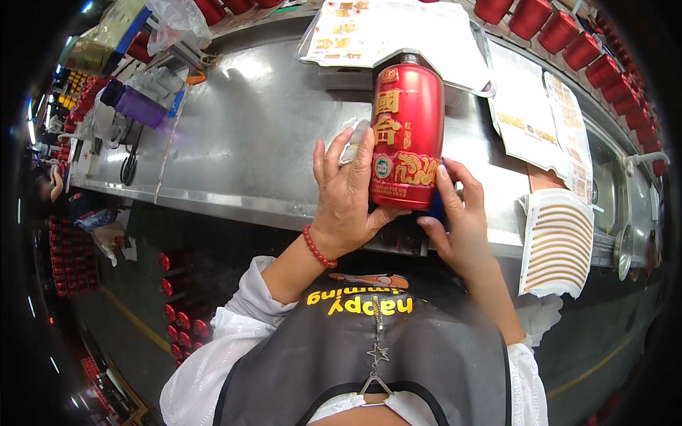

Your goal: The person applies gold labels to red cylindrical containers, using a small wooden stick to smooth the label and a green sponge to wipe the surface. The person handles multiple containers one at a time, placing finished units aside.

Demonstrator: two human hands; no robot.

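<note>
At the metal bench, both hands, loosely curved, grip the red bottle between them

Head-worn left fisheye; looks down over apron toward red bottle, close range.
</note>
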